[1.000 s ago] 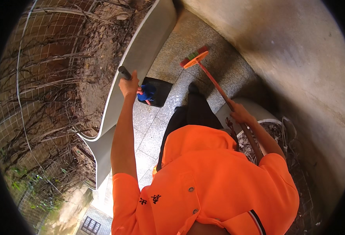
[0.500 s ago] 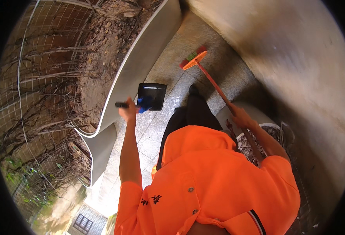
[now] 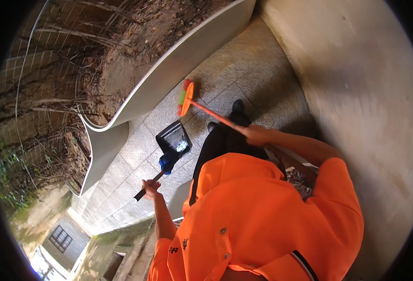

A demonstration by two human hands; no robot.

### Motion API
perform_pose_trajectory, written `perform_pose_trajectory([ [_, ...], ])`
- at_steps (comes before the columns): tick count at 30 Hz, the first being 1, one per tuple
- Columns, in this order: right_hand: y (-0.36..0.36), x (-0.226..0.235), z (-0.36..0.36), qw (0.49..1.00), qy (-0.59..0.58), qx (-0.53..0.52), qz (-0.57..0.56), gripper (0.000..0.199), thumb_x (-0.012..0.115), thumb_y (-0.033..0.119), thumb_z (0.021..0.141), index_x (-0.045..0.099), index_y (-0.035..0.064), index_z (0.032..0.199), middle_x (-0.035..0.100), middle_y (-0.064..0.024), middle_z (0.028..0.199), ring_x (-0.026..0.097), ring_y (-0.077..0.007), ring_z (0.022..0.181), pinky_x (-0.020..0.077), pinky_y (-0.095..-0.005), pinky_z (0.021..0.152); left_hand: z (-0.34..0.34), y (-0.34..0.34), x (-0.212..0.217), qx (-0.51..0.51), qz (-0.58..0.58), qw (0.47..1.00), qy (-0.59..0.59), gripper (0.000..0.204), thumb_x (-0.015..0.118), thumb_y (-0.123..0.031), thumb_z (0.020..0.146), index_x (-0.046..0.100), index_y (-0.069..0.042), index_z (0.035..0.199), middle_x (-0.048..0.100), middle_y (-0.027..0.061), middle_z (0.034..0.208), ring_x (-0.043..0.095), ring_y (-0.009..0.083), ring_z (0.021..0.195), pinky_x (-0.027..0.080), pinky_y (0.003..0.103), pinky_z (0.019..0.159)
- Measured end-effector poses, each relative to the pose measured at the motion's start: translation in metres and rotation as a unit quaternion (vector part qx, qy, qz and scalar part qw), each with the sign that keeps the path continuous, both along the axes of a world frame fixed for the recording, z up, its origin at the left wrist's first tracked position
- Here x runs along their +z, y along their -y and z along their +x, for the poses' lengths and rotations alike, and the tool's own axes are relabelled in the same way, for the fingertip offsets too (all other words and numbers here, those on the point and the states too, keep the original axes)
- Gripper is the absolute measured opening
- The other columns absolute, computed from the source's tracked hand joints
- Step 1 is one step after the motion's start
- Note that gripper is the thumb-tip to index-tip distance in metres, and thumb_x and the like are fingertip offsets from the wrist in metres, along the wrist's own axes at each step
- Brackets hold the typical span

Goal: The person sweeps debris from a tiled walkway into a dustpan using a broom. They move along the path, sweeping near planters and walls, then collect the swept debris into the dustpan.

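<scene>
Here, far left: a raised bed of bare soil [image 3: 122, 56] with dry twigs and a thin wire mesh over it, bounded by a pale curved kerb [image 3: 169, 70] that runs from upper right down to a point at mid-left. Next to the kerb lies a grey stone-tiled path [image 3: 136, 154].

Left hand [image 3: 150, 187]: fingers wrapped closed around a dark handle [image 3: 144, 189] that leads up to a blue socket [image 3: 167, 161] and a black dustpan [image 3: 173, 138]. The dustpan is low over the tiles, just right of the kerb's point; whether it touches the ground I cannot tell. Something pale lies inside it.

Centre: an orange broom head [image 3: 185, 97] with green and red trim sits on the tiles, just above the dustpan and apart from it. Its orange stick [image 3: 211, 114] slants down to the right.

Right hand [image 3: 255, 134]: closed around the stick, arm bent in from the right. Two dark shoes [image 3: 238, 107] stand on the path just behind the stick. An orange shirt [image 3: 262, 220] fills the lower centre.

Right: a plain, pale concrete wall [image 3: 356, 93].
</scene>
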State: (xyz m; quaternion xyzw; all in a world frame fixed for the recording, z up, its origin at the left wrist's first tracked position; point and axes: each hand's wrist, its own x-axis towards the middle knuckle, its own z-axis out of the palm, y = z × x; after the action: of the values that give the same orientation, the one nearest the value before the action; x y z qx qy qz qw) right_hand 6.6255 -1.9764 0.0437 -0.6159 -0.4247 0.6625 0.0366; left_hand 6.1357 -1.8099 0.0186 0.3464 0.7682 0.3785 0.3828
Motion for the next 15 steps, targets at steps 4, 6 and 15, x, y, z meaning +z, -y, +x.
perform_pose_trajectory([
  [4, -0.054, -0.051, -0.067, 0.998, 0.009, 0.047, 0.049, 0.07, 0.04, 0.003, 0.071, 0.022, 0.0212, 0.136, 0.06, -0.0191, 0.076, 0.061, -0.0305, 0.062, 0.0489, -0.0389, 0.057, -0.025, 0.014, 0.009, 0.039, 0.011, 0.999, -0.025, 0.034, 0.054, -0.025, 0.084, 0.046, 0.0, 0.063, 0.051, 0.0105, 0.053, 0.05, 0.0181, 0.036, 0.044, 0.026, 0.03],
  [6, -0.074, -0.069, -0.095, 0.999, -0.026, 0.031, -0.018, 0.068, 0.039, 0.004, 0.071, 0.025, 0.0219, 0.135, 0.061, -0.0179, 0.078, 0.061, -0.029, 0.06, 0.0496, -0.0374, 0.056, -0.038, 0.02, 0.009, 0.054, -0.005, 0.998, -0.026, 0.033, 0.054, -0.024, 0.084, 0.047, 0.0, 0.063, 0.05, 0.0098, 0.052, 0.05, 0.0181, 0.036, 0.043, 0.026, 0.029],
  [15, 0.042, -0.06, 0.051, 0.976, 0.1, -0.193, -0.018, 0.052, 0.045, 0.002, 0.071, 0.043, 0.0036, 0.123, 0.059, -0.0196, 0.098, 0.063, -0.0255, 0.068, 0.0523, -0.0351, 0.061, -0.036, 0.017, -0.023, 0.032, -0.045, 0.998, -0.033, 0.031, 0.052, -0.023, 0.083, 0.049, 0.001, 0.063, 0.053, 0.0131, 0.054, 0.053, 0.0193, 0.038, 0.045, 0.026, 0.031],
])
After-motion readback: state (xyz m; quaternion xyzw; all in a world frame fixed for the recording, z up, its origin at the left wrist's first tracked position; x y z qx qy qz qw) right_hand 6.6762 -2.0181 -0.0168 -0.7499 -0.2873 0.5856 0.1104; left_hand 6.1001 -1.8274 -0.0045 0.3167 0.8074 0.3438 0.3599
